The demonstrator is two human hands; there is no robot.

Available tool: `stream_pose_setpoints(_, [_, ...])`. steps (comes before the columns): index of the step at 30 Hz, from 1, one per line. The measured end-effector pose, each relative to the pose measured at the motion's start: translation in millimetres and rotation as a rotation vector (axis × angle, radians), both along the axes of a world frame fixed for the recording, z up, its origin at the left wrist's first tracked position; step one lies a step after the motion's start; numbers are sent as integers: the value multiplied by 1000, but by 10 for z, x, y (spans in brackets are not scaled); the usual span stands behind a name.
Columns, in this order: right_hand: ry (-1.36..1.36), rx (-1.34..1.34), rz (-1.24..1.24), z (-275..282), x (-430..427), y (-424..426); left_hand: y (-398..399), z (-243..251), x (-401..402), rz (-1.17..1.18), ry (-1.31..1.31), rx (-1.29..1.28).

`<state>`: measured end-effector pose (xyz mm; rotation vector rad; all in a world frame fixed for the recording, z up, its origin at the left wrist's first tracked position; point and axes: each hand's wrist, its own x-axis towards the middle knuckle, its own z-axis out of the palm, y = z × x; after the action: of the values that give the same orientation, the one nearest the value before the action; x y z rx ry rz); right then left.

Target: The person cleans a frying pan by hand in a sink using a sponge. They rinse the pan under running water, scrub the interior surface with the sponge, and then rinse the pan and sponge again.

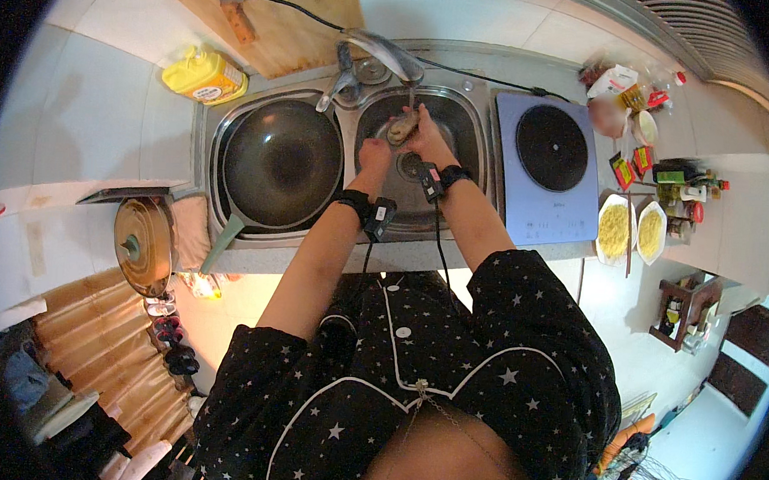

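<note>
My right hand holds a small brownish-green oval thing, perhaps a vegetable or a shellfish, in the right-hand basin of a stainless steel sink. Just above it is the spout of a chrome faucet, and a thin stream of water seems to fall from it. Close by on the left, my left hand has its fingers curled; whether they hold anything is hidden. Below both hands lies the round drain.
A black wok with a green handle fills the left basin. Right of the sink sits a blue induction cooker, then two plates of yellow shredded food, chopsticks, and bottles. A yellow jug stands behind left.
</note>
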<state>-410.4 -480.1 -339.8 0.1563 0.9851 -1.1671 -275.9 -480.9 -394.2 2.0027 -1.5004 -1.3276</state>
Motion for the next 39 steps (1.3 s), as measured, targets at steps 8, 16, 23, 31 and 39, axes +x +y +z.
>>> stream_pose_setpoints(8, [548, -436, 29, -228, -54, 156, -11, 422, -285, 190, 646, 130])
stream_pose_setpoints(16, [719, -344, 75, -321, -268, 248, 106, 633, -332, 22, 600, 182])
stream_pose_setpoints(23, [1176, -473, 27, -314, -267, 431, 41, 392, -609, 348, 991, 123])
stream_pose_setpoints(31, [1546, -313, 215, 296, 153, 528, -178, 238, -512, 314, 1149, 405])
stream_pose_setpoints(39, [1516, -123, 104, -57, -242, 343, -205, 358, -616, -341, 856, 14])
